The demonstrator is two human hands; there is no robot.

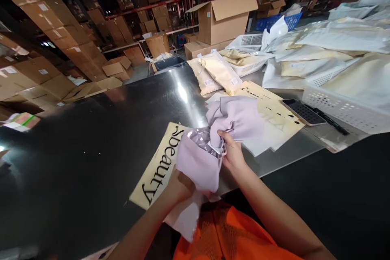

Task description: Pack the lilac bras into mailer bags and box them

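Both hands are on a soft pale lilac garment (pixel 199 162), bunched up above the table's near edge. Clear shiny plastic (pixel 202 138) shows in a fold at its top. My right hand (pixel 234 152) pinches the cloth by a small white label, thumb on top. Under the left part of the garment is my left hand (pixel 179 185), supporting it, with its fingers mostly hidden by the cloth. More lilac fabric (pixel 239 115) spreads beyond my right hand over papers. A pale yellow bag printed "beauty" (pixel 158 166) lies flat by my left hand.
The dark shiny table (pixel 91 150) reaches left. To the right are a phone (pixel 304 111), a black pen (pixel 332 122) and a white perforated basket (pixel 344 103) heaped with packed bags. Filled yellow packages (pixel 221 71) lie ahead. Cardboard boxes (pixel 230 20) stand behind.
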